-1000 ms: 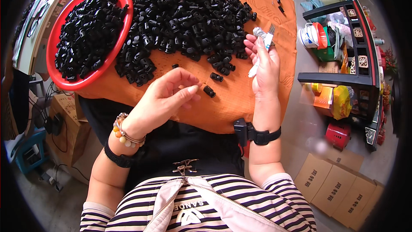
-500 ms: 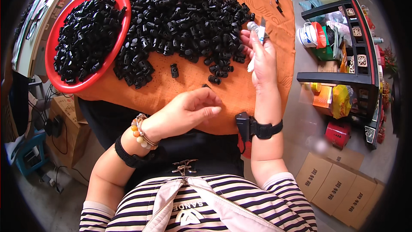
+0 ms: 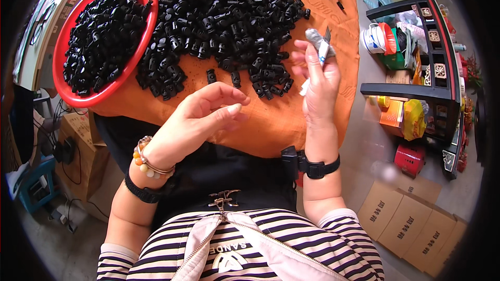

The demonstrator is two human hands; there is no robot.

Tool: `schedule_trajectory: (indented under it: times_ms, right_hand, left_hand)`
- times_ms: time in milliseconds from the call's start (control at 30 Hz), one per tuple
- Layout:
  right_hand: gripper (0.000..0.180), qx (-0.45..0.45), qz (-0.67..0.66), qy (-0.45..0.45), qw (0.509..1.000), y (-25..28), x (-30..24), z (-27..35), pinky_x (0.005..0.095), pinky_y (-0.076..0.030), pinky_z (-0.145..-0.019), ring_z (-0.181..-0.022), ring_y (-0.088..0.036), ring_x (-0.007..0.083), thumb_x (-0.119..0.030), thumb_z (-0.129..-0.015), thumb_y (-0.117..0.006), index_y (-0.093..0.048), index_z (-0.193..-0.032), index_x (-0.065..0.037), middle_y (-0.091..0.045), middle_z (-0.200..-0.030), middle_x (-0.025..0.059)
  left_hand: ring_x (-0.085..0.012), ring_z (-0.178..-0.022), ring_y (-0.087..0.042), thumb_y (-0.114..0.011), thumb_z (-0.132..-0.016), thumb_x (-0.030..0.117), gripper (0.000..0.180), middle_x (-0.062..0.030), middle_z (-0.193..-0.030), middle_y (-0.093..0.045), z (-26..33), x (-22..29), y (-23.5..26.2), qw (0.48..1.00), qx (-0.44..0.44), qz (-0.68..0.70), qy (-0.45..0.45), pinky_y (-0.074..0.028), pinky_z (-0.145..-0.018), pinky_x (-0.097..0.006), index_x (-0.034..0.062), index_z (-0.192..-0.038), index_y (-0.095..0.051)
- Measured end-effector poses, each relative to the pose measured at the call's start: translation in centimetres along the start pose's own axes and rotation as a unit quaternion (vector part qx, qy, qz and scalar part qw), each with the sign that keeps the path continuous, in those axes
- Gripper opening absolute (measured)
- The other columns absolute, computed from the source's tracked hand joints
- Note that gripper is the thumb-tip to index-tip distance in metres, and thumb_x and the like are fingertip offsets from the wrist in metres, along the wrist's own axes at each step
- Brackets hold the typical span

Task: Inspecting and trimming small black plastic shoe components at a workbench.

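Observation:
A big heap of small black plastic parts (image 3: 229,18) lies on an orange cloth-covered table (image 3: 281,119). A red round basin (image 3: 80,96) at the left is filled with more of them. My right hand (image 3: 319,80) is raised at the heap's right edge and grips a small tool with a grey wrapped handle and a metal blade (image 3: 320,44). My left hand (image 3: 200,119) hovers over the table's near edge, fingers loosely curled, with nothing seen in it. Two loose black parts (image 3: 224,77) lie just beyond its fingertips.
A dark shelf unit (image 3: 416,73) with tubs, bags and packets stands to the right. Flat cardboard boxes (image 3: 416,224) lie on the floor at lower right. A blue stool (image 3: 31,187) and cables are at lower left. Two small black parts (image 3: 338,0) lie at the far right of the cloth.
My left hand has drawn back from the cloth toward my body and let go of a black part. My right hand stays raised with the tool.

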State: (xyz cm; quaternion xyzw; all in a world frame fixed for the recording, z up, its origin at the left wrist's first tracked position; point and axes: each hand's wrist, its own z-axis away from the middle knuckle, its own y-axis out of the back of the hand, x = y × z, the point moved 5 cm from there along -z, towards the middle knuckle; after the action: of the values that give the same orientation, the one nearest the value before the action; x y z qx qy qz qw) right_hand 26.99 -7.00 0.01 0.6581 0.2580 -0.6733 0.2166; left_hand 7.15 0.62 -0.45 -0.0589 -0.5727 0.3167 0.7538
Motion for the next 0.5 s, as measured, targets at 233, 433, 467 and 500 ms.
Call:
schedule_trajectory:
  times_ms: [233, 433, 467, 500]
  right_hand:
    - [0.043, -0.065, 0.157, 0.032, 0.985, 1.6, -0.5, 0.8, 0.0214, -0.047, -0.079, -0.085, -0.053, 0.008, 0.004, -0.076, -0.066, -0.051, -0.116, -0.001, -0.056, -0.098, 0.0047]
    - [0.045, -0.126, 0.158, 0.033, 0.979, 0.6, 1.3, 1.3, 0.0241, -0.046, -0.085, -0.094, -0.054, 0.0105, 0.006, -0.077, -0.063, -0.049, -0.119, 0.001, -0.056, -0.105, 0.0067]
    - [0.043, -0.118, 0.166, 0.036, 0.978, 0.7, 1.2, 1.1, 0.0238, -0.046, -0.086, -0.094, -0.054, 0.0104, 0.006, -0.078, -0.061, -0.049, -0.119, 0.001, -0.056, -0.106, 0.0071]
    - [0.041, -0.11, 0.173, 0.039, 0.978, 0.8, 1.2, 0.9, 0.0236, -0.045, -0.086, -0.093, -0.054, 0.0104, 0.007, -0.079, -0.059, -0.049, -0.119, 0.001, -0.056, -0.107, 0.0075]
  left_hand:
    - [-0.0124, -0.083, -0.06, -0.05, -0.091, 0.018, 0.021, -0.0065, -0.099, -0.059, 2.2, -0.4, 1.6, 0.996, 0.065, 0.062, -0.019, -0.051, -0.072, -0.025, 0.0052, -0.107, -0.049]
    - [-0.0094, -0.076, -0.059, -0.049, -0.092, 0.016, 0.016, -0.003, -0.091, -0.058, 2.4, -0.5, 1.8, 0.992, 0.095, 0.074, -0.023, -0.05, -0.066, -0.023, 0.0052, -0.103, -0.05]
    - [-0.009, -0.075, -0.058, -0.048, -0.092, 0.016, 0.015, -0.0025, -0.09, -0.058, 2.4, -0.5, 1.6, 0.992, 0.095, 0.076, -0.018, -0.049, -0.066, -0.022, 0.0055, -0.103, -0.05]
    - [-0.009, -0.075, -0.058, -0.048, -0.092, 0.016, 0.015, -0.0025, -0.09, -0.058, 2.5, -0.5, 1.6, 0.992, 0.098, 0.077, -0.021, -0.049, -0.066, -0.022, 0.0055, -0.103, -0.05]
